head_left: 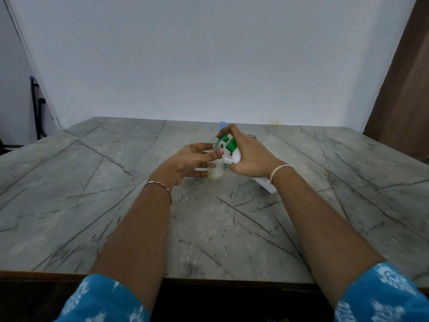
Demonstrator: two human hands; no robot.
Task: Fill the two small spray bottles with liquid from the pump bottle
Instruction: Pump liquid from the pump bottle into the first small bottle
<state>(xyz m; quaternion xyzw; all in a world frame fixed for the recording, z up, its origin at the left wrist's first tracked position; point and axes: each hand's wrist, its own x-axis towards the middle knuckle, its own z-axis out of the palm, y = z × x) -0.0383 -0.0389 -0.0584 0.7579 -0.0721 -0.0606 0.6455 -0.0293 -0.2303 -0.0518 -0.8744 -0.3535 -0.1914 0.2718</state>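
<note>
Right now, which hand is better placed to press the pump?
Right. The right hand grips the tilted pump bottle with a fingertip on its green pump head; the left hand is busy steadying the small spray bottle under the spout.

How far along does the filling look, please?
Done: a little yellowish liquid sits in the small bottle. In hand: the left hand holds it while the right hand tilts the pump bottle, nozzle at its mouth. Left: most of this fill, then a second fill.

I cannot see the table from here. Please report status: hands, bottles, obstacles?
Left hand grips small clear bottle, little liquid inside. Right hand grips tilted pump bottle, green nozzle at its mouth. Nothing blocking.
</note>
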